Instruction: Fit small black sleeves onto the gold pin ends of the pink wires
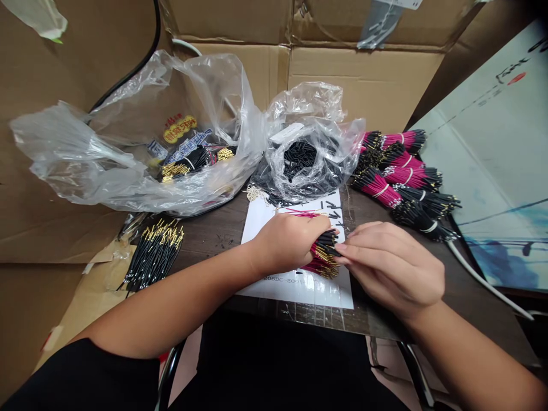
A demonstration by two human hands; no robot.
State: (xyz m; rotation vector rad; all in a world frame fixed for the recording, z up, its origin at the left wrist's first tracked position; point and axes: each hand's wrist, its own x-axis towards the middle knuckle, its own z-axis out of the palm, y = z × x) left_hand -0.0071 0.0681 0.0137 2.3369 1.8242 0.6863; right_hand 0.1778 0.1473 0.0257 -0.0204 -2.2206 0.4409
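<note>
My left hand (285,242) is wrapped round a bundle of red wires (322,260) over a white paper sheet (274,288). The bundle's ends, some black and some gold, point to the right. My right hand (391,262) pinches at a black end on the right side of the bundle. Behind the hands, an open clear bag (276,165) holds small black tubes (300,157). Short black pieces (334,214) and a few loose red wires lie on the sheet's upper part.
A large clear bag (115,171) with wire bundles stands at the back left. Black wires with gold tips (156,254) lie at the left. Tied red and black bundles (406,177) are piled at the right, near a white cable (488,282). Cardboard stands behind.
</note>
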